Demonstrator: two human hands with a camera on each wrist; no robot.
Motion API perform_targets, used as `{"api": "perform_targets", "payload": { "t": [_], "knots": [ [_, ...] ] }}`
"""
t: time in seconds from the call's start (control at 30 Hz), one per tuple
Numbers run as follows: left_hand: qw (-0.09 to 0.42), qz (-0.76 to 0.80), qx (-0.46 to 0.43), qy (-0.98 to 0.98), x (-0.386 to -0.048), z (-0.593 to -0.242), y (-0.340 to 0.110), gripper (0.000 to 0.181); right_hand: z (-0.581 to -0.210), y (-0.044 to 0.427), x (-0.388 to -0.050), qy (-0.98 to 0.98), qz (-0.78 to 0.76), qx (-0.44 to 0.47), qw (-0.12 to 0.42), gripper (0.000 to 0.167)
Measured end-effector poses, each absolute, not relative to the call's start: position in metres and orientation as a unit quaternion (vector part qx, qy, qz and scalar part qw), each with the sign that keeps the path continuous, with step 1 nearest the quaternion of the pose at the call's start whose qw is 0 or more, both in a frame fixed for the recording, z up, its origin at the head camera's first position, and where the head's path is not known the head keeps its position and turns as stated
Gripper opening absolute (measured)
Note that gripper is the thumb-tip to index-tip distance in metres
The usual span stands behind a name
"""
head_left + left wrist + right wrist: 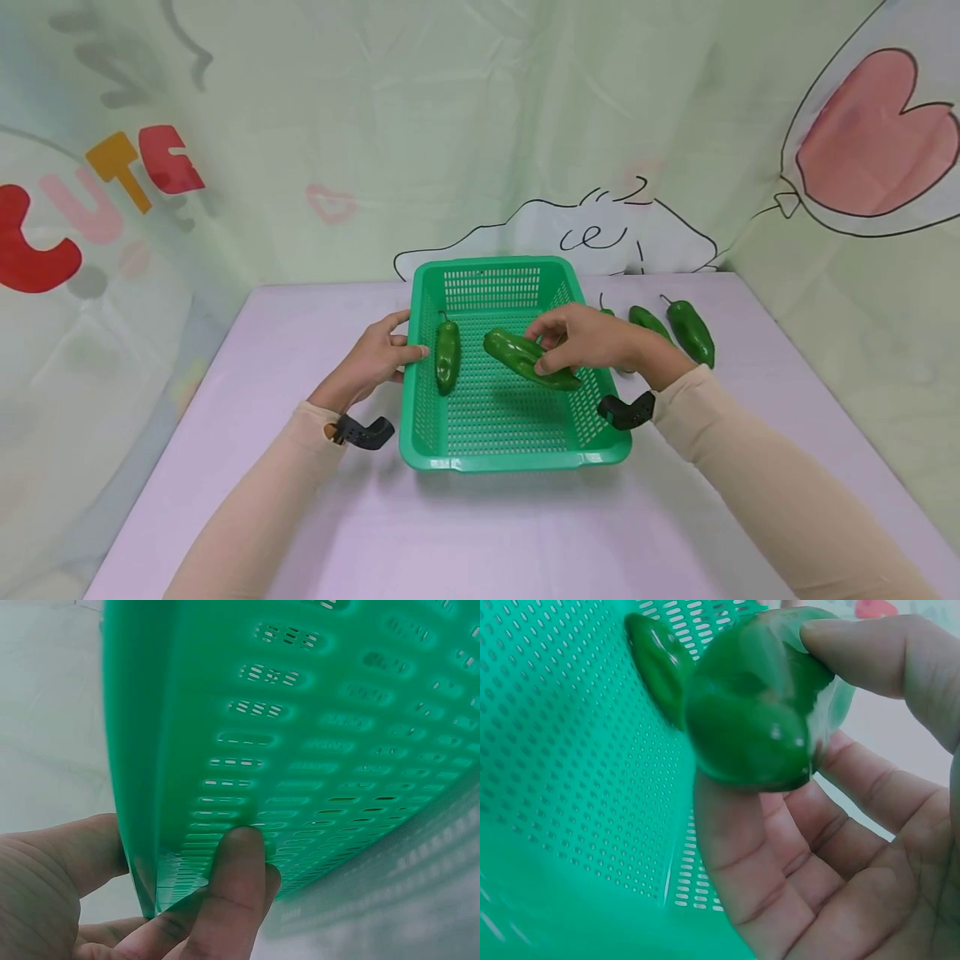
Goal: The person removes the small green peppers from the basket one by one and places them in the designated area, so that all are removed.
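A green plastic basket (517, 461) with slotted walls stands at the middle of the table. My left hand (378, 354) grips its left rim, thumb over the edge and fingers against the outer wall, as the left wrist view also shows (217, 900). Over the basket's right half my right hand (581, 337) pinches a green pepper (517, 354) between thumb and fingers. In the right wrist view that pepper (754, 705) fills the grasp. Another green pepper (447, 357) lies inside the basket along the left wall.
Right of the basket lie several more green peppers on the table: one pepper (690, 332) in full sight, another pepper (649, 320) partly behind the right wrist. A pale lilac cloth (480, 542) covers the table. Printed curtains (465, 150) hang behind and at both sides.
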State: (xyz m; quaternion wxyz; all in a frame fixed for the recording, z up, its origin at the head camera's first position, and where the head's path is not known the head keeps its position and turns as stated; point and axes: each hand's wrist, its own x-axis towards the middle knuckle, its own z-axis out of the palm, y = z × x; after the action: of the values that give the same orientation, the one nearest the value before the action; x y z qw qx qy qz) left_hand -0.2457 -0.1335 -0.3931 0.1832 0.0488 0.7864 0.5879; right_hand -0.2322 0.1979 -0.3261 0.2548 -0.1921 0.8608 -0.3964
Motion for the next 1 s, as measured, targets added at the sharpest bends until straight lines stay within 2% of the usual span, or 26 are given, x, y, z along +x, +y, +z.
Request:
{"api": "perform_targets", "payload": {
  "t": [1.0],
  "knots": [
    [0.182, 0.588, 0.056, 0.786, -0.245, -0.394, -0.135, 0.079, -0.314, 0.259, -0.209, 0.876, -0.419, -0.131, 0.201, 0.042]
  ]
}}
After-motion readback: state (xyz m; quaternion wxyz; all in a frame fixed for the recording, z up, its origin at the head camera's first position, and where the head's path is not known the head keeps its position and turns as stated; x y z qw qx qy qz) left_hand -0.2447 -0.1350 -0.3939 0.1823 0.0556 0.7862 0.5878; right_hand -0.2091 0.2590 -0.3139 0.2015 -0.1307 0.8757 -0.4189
